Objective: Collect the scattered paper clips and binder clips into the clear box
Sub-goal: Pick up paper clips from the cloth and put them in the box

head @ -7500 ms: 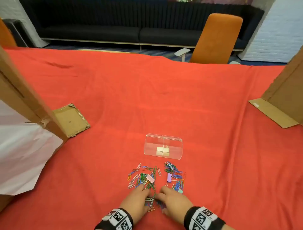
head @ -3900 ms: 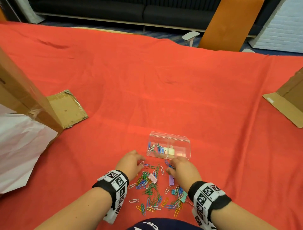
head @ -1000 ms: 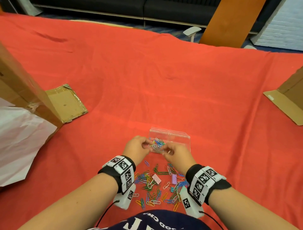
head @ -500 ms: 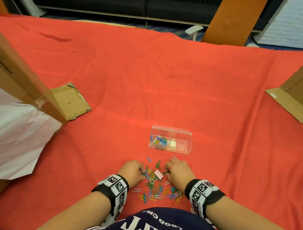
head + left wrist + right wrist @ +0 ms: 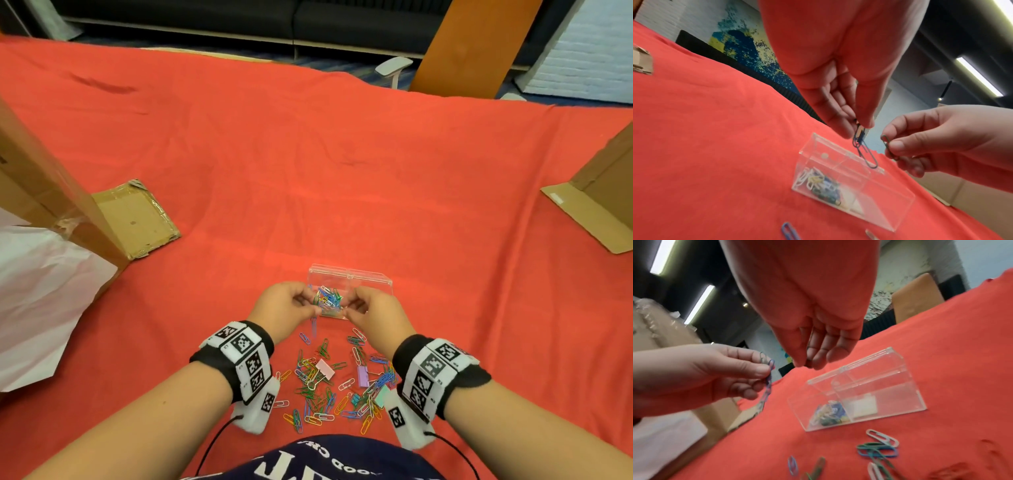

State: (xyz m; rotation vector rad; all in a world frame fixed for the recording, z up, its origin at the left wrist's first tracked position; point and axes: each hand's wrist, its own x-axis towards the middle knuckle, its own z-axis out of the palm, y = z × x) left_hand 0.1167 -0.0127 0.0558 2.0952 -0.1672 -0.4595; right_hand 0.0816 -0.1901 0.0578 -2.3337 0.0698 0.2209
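Fingers [image 5: 840,125] of both hands pinch paper clips [image 5: 865,151] above clear box [image 5: 890,203].

1. My forearms are bare, no sleeves.
2. A black wristband with white tiles of black square-code markers [image 5: 245,356] wraps each wrist.
3. A white camera pod [image 5: 257,409] hangs under each, trailing a thin black cable [image 5: 212,445].
4. I wear a navy shirt with white lettering [image 5: 308,460].

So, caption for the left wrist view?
Left hand and right hand each pinch paper clips above the clear box.
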